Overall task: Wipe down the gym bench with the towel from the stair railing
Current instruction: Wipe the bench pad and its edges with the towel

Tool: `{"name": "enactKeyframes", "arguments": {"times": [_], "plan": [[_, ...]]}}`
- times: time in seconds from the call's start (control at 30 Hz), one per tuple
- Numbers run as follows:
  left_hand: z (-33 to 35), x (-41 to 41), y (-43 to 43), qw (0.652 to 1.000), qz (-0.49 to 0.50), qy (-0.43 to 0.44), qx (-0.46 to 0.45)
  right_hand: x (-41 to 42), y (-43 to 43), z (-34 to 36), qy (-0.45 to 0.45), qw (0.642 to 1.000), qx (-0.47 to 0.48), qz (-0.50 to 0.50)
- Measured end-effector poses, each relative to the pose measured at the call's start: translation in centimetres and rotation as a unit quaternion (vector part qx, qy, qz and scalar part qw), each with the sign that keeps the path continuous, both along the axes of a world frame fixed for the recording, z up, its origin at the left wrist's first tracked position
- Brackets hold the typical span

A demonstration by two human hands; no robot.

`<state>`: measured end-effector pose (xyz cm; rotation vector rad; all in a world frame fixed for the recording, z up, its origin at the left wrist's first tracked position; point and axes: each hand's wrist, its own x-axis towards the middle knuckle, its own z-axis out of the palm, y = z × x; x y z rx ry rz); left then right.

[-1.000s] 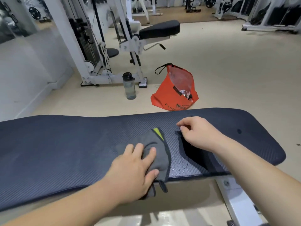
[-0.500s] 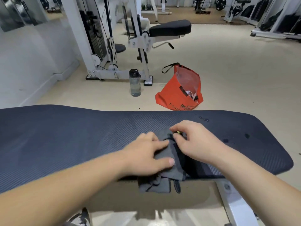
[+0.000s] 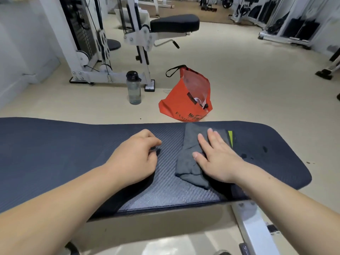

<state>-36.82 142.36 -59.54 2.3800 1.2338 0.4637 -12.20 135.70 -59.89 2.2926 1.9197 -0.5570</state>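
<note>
- Head view: wiping looks underway, so the person should probably keep the palm flat and sweep over the wet spots near the gym bench's right end.
- The towel lies right of the bench's middle, under the right hand, whose fingers are straight and pressing.
- The left hand rests beside it, fingers curled, gripping nothing.

Left hand curled, right hand pressed flat
</note>
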Motion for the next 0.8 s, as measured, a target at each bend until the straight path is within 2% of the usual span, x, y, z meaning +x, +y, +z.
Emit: {"name": "enactKeyframes", "arguments": {"times": [0.1,0.3,0.47,0.53,0.7,0.8], "plan": [[-0.3,1.3,-0.1,1.000,-0.007,0.008,-0.007,0.4,-0.7,-0.1,-0.020,0.999,-0.024,-0.018],[-0.6,3.7,-0.1,1.000,-0.022,-0.010,0.002,-4.5,-5.6,1.5,0.019,0.989,-0.079,0.121],[-1.0,5.1,0.1,1.000,-0.008,-0.014,0.021,-2.5,-2.8,1.1,0.009,0.989,-0.075,0.129],[-1.0,5.2,0.3,1.000,0.003,-0.008,0.027,-0.1,-0.1,0.6,0.008,0.995,-0.045,0.091],[-1.1,4.7,0.2,1.000,-0.002,0.003,0.016,6.5,2.6,-0.5,-0.006,0.994,0.004,-0.111],[-1.0,4.3,0.2,1.000,-0.007,-0.003,0.021,5.3,2.0,-0.6,-0.013,0.993,-0.008,-0.120]]}}
